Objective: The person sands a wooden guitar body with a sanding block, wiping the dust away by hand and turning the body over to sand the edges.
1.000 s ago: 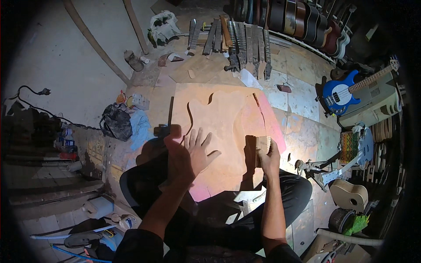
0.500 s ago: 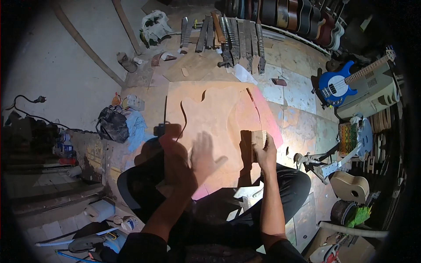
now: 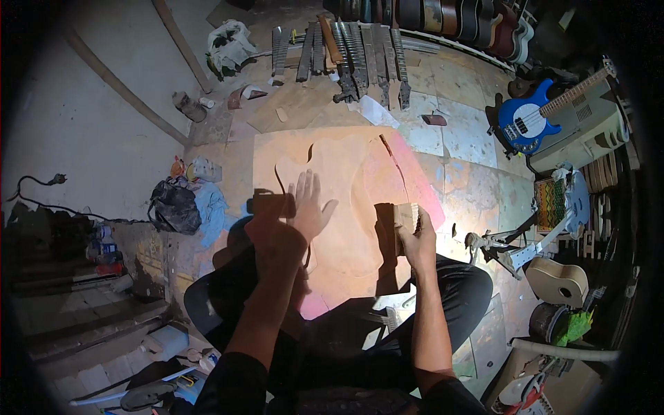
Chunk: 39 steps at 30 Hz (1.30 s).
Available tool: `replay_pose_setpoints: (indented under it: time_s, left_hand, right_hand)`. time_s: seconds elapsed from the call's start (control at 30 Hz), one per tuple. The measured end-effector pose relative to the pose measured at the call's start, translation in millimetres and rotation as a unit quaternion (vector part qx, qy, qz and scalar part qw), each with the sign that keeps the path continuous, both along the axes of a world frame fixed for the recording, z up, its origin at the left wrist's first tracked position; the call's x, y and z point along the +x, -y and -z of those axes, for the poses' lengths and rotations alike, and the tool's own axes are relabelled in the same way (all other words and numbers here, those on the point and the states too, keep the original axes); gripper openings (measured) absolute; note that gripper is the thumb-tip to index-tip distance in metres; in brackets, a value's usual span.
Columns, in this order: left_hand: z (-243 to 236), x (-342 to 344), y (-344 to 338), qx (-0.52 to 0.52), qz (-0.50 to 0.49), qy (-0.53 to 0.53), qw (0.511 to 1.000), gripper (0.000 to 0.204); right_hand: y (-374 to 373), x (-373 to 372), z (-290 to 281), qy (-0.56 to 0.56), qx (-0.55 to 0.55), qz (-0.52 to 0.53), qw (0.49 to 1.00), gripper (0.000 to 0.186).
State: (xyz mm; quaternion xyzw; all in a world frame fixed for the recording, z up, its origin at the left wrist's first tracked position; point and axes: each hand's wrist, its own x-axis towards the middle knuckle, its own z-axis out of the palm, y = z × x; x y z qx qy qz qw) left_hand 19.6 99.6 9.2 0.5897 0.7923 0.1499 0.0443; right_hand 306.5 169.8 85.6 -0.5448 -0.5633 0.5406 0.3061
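A pale wooden guitar body (image 3: 346, 200) lies on a flat work surface between my knees, its horns pointing away from me. My left hand (image 3: 308, 207) rests palm down over its left side, fingers stretched out and holding nothing. In my right hand (image 3: 419, 243) is a light wooden block (image 3: 405, 217) with a ridged edge, gripped between thumb and fingers near the right edge of the body. A dark shadow falls beside the block. Pink surface (image 3: 423, 187) shows to the right of the body.
Several files and rasps (image 3: 346, 59) lie in a row beyond the work surface. A blue bass guitar (image 3: 527, 124) leans at the right, above an unpainted guitar body (image 3: 557, 282). At the left sit a black bag (image 3: 174, 205) and a blue cloth (image 3: 210, 207). Guitars line the back.
My left hand has slid forward and slightly left across the guitar body, and its blur is gone. My right hand keeps the block in nearly the same place. The view has shifted slightly.
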Motion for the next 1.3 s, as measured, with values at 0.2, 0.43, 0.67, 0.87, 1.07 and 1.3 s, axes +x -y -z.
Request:
replay_pose_setpoints:
  time_s: [0.2, 0.43, 0.67, 0.87, 1.07, 1.3]
  left_hand:
    - [-21, 92, 18, -0.089, 0.280, 0.093, 0.951, 0.090]
    - [-15, 17, -37, -0.029, 0.251, 0.008, 0.968, 0.080]
    - [12, 13, -52, -0.007, 0.035, -0.027, 0.999, 0.085]
    - [-5, 52, -77, -0.019, 0.180, -0.019, 0.983, 0.084]
    - [12, 4, -154, 0.003, 0.067, -0.037, 0.997, 0.079]
    - [17, -10, -94, 0.096, -0.117, -0.063, 0.987, 0.078]
  right_hand:
    - [-3, 2, -12, 0.025, -0.013, -0.003, 1.000, 0.061]
    - [-4, 7, -12, 0.008, -0.012, 0.022, 1.000, 0.062]
    - [-2, -1, -11, 0.015, 0.019, 0.008, 1.000, 0.060]
    - [-3, -1, -12, -0.023, -0.013, 0.036, 0.999, 0.064]
    - [-2, -4, -15, 0.035, -0.028, 0.011, 0.999, 0.071]
    - [3, -5, 13, 0.052, -0.104, -0.001, 0.993, 0.065]
